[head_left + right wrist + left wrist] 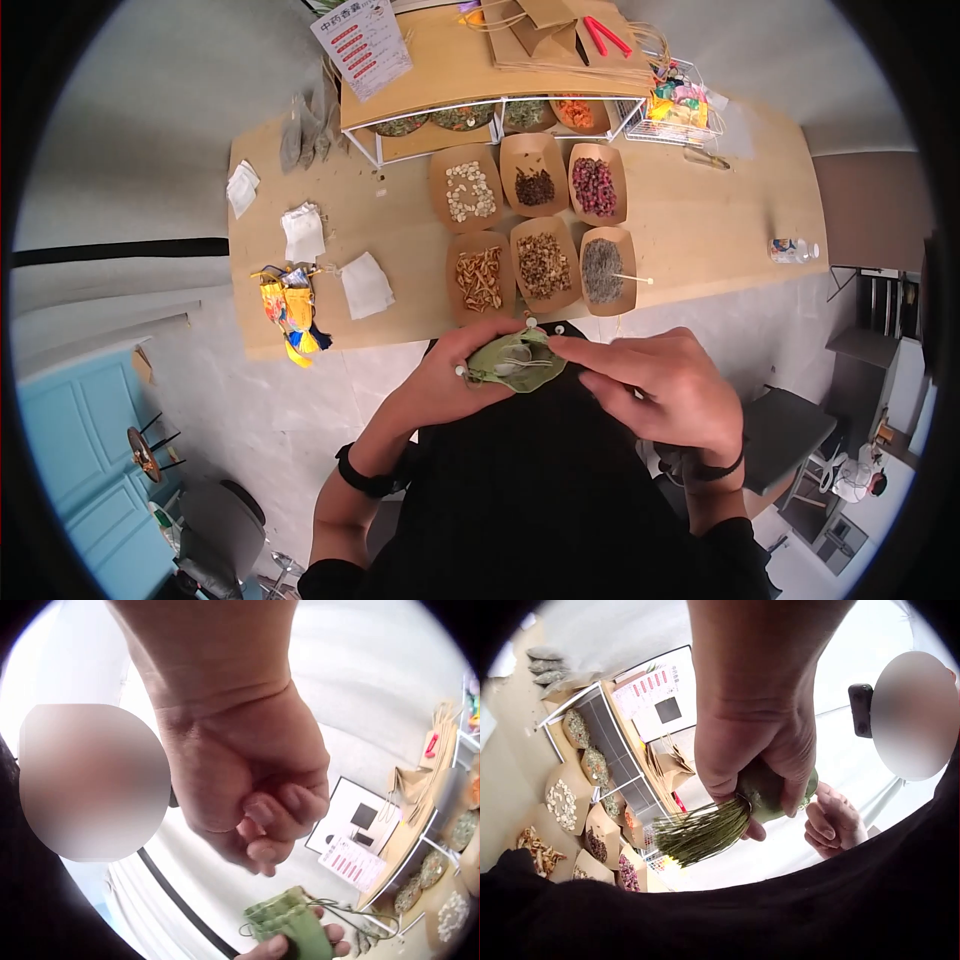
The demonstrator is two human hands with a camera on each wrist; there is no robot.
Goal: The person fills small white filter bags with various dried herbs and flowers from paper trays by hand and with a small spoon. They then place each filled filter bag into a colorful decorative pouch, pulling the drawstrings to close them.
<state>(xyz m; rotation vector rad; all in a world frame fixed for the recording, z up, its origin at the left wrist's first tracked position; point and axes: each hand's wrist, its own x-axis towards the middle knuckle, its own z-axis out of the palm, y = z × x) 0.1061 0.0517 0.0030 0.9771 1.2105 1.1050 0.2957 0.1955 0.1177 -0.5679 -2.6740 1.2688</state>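
Observation:
My left hand [447, 382] grips a small green drawstring pouch [532, 378] from the side, its mouth turned up toward the head view. Something pale and whitish [515, 355] shows inside the mouth. A long green tassel [705, 836] hangs from the pouch's bottom, past the left fingers. Thin green cords [352, 906] trail from the top, with white beads [461, 371] at the rim. In the head view my right hand [685, 390] reaches its index fingertip right to the pouch's rim. Its other fingers are loosely curled, with nothing visible in them.
Paper trays of dried herbs, including rosebuds [596, 187] and yellowish pieces [478, 280], stand on the table beyond my hands. White cloth bags [366, 286] and embroidered sachets [290, 305] lie left. A wooden-topped rack [440, 50] stands behind; a bottle [793, 250] lies right.

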